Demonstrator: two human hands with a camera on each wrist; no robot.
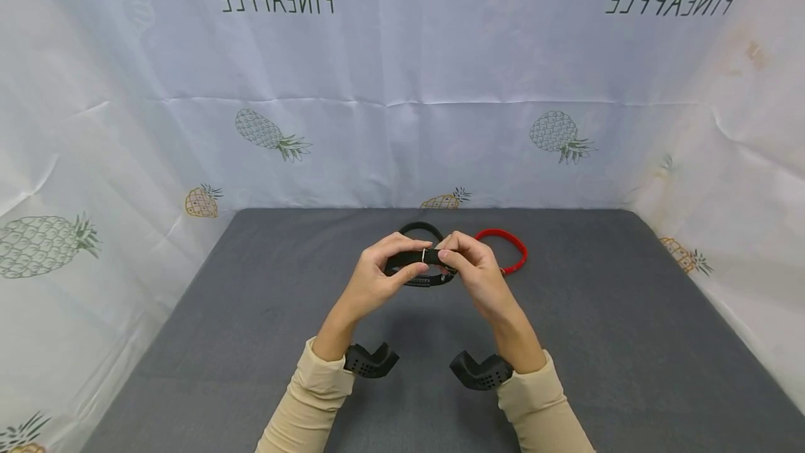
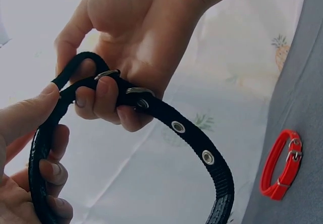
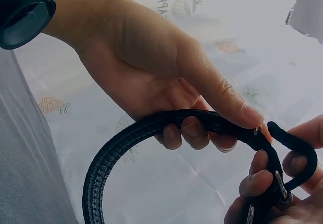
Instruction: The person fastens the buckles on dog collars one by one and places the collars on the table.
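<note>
Both hands hold a black buckled collar (image 1: pixel 407 257) raised in front of me. My left hand (image 1: pixel 371 278) grips its padded stretch (image 3: pixel 111 158), fingers curled round the band and thumb by the end of the strap. My right hand (image 1: pixel 481 278) pinches the buckle end; in the left wrist view its fingers wrap the metal fittings and a small bend of strap (image 2: pixel 86 57). From there the strap with metal eyelets (image 2: pixel 192 138) curves down in a wide loop. Fingers hide part of the buckle.
A red collar (image 1: pixel 497 232) with a buckle lies on the grey table (image 1: pixel 264 285), right of the hands. Behind the fingers shows a black curved band (image 1: pixel 421 225). Black wrist cameras (image 1: pixel 371 360) sit on both wrists. A pineapple-print curtain (image 1: pixel 390 54) surrounds the table.
</note>
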